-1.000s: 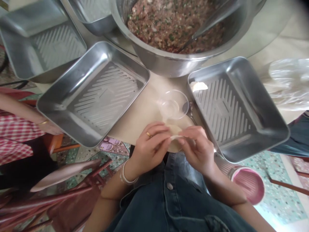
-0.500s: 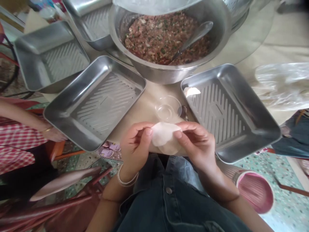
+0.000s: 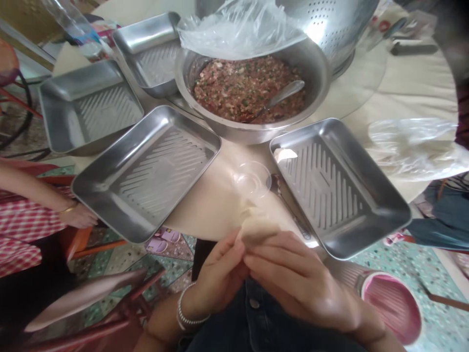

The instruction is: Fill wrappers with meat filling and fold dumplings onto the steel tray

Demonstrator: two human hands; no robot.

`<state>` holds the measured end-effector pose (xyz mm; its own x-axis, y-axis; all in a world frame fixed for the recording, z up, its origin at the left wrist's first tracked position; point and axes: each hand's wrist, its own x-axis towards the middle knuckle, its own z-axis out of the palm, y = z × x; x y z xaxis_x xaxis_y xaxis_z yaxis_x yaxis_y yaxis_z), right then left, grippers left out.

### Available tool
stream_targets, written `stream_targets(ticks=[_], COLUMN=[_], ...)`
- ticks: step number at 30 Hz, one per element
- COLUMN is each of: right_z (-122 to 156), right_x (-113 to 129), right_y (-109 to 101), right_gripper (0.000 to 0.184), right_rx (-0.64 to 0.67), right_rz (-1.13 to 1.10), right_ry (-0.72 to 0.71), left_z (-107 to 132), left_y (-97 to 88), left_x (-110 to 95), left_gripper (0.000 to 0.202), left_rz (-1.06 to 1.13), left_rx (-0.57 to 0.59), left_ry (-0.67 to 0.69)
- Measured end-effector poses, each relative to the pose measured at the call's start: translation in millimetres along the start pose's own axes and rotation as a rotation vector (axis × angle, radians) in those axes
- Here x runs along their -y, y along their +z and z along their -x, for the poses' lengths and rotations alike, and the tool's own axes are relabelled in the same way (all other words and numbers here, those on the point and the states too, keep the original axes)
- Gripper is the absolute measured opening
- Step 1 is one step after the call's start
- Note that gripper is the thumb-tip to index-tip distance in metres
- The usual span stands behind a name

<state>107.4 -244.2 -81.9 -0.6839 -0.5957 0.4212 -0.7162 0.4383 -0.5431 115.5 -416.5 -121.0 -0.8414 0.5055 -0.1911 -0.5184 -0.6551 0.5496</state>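
Both my hands meet over my lap at the table's near edge. My left hand [image 3: 216, 278], with a beaded bracelet, and my right hand [image 3: 293, 281] pinch a pale round dumpling wrapper [image 3: 256, 226] between their fingertips. Just beyond the wrapper stands a small clear plastic bowl [image 3: 252, 178]. A large steel bowl [image 3: 315, 78] of minced meat filling [image 3: 242, 90] with a spoon [image 3: 282, 95] in it sits farther back. To the right, a steel tray [image 3: 366, 181] holds one white dumpling [image 3: 284, 155] in its near-left corner.
An empty steel tray [image 3: 110, 176] lies to the left, with two more trays [image 3: 88, 105] [image 3: 154, 49] behind it. A colander [image 3: 330, 24] and plastic wrap [image 3: 238, 29] stand behind the bowl. A plastic bag [image 3: 414, 144] lies at right. Another person's arm [image 3: 44, 200] rests at the left. A pink bucket [image 3: 394, 303] stands on the floor.
My view has tilted up, showing more of the table. My hands dropped lower and closer to me, with the wrapper now bunched between the fingertips rather than held spread.
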Motion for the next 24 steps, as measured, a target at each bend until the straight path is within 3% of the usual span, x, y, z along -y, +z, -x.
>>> stream_targets(ticks=[4, 6, 9, 11, 14, 17, 20, 24], right_z=[21, 30, 35, 29, 4, -40, -90, -139], right_x=[-2, -5, -11, -19, -38, -61, -78, -93], right_y=[-40, -57, -70, -77, -88, -96, -96, -88], right_gripper=[0.025, 0.024, 0.026, 0.025, 0.028, 0.04, 0.057, 0.033], right_rx=[0.046, 0.031, 0.053, 0.099, -0.067, -0.261, -0.205, -0.146], right_rz=[0.007, 0.066, 0.171, 0.232, 0.294, 0.149, 0.059, 0.136], right_ry=[-0.072, -0.006, 0.087, 0.072, 0.137, 0.304, 0.247, 0.108], left_z=[-4, -2, 0, 1, 1, 1, 2, -1], left_y=[-1.1, -2.6, -4.1, -4.0, -1.0, 5.2, 10.9, 14.1], left_x=[-7, -13, -21, -24, -30, -38, -45, -49], left_gripper=[0.031, 0.031, 0.031, 0.033, 0.037, 0.038, 0.037, 0.037], left_rz=[0.098, 0.134, 0.174, 0.218, 0.282, 0.276, 0.238, 0.257], left_rx=[0.079, 0.148, 0.159, 0.137, 0.098, 0.038, 0.004, -0.004], left_ry=[-0.116, -0.177, -0.303, -0.331, -0.26, -0.203, -0.157, -0.068])
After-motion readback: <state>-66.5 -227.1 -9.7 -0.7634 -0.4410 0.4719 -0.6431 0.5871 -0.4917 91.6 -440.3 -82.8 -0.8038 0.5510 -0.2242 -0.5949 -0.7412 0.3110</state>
